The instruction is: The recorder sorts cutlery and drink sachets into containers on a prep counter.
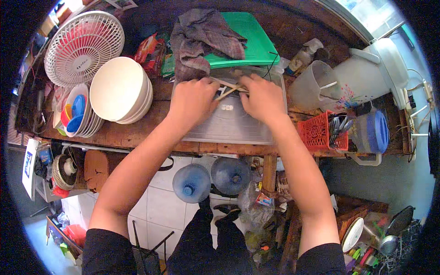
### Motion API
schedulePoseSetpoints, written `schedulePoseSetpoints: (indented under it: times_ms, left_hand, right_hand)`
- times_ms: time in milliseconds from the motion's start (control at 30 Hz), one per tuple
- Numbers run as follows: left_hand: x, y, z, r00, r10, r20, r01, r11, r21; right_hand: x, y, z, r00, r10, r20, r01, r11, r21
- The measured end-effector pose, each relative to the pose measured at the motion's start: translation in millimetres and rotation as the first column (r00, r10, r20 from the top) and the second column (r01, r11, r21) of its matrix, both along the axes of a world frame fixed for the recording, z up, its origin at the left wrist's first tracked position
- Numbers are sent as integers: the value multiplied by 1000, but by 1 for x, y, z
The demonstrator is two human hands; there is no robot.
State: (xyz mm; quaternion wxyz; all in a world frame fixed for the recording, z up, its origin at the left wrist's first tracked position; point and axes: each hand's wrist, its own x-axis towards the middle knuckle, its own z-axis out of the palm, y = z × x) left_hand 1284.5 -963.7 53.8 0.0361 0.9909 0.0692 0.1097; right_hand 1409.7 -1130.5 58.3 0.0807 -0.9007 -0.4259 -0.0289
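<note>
Over a clear plastic box [229, 130] on the wooden table, both my hands are closed on pale thin wooden sticks [224, 95] that look like chopsticks. The sticks cross in the gap between the hands. My left hand [195, 101] grips their left ends, with its fingers bent inward. At the other ends, my right hand [263, 98] pinches them between thumb and fingers. Just behind the hands, a grey-brown cloth [197, 43] lies crumpled across a green plastic lid [256, 41]. The fingers hide parts of the sticks and how many each hand holds.
Stacked white bowls [117, 89], a white basket-like fan grille [85, 50] and smaller bowls [80, 114] stand left. On the right are a red cutlery basket [316, 133], a translucent pitcher [314, 85] and a blue-lidded jug [378, 130]. Water bottles [191, 183] sit below.
</note>
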Motion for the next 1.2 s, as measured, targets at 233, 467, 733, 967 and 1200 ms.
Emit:
schedulePoseSetpoints:
  times_ms: [233, 467, 733, 967, 1200]
  left_hand:
    - [-3, 7, -6, 992, -16, -129, 13, 999, -29]
    - [6, 5, -8, 999, 6, 42, 3, 977, -213]
    - [29, 11, -9, 989, -137, -61, 130, 986, -101]
    - [18, 18, -12, 974, -218, 66, 218, 976, 8]
    - [13, 16, -22, 977, -210, 30, 208, 975, 76]
  right_hand:
    - [3, -7, 13, 994, 94, -48, -91, 995, 51]
    - [9, -7, 20, 992, 41, -117, 26, 854, 519]
    - [-11, -39, 21, 993, 28, -117, 46, 813, 580]
    - [-21, -56, 21, 987, 81, -137, 22, 782, 623]
    - [-27, -70, 19, 980, 106, -168, 27, 768, 640]
